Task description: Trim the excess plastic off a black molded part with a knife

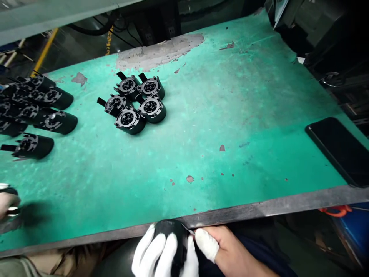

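Observation:
My left hand (161, 252), in a white glove, is wrapped round a black cylindrical plastic part (170, 225) at the table's front edge. My right hand (219, 242), with a white cover on the thumb, is closed on a thin metal blade (188, 229). The blade's tip points at the right side of the black part; whether it touches cannot be made out. The blade's handle is hidden in my fingers. Farther back on the green table (230, 104), several black cylindrical housings (131, 120) stand in a cluster, with ringed tops and flat tabs.
More black housings (54, 121) are grouped at the left. Another person's hand (8, 200) with a dark object shows at the left edge. A black phone (341, 150) lies at the right. Below the table's right corner is an orange-handled tool (337, 210) on something blue.

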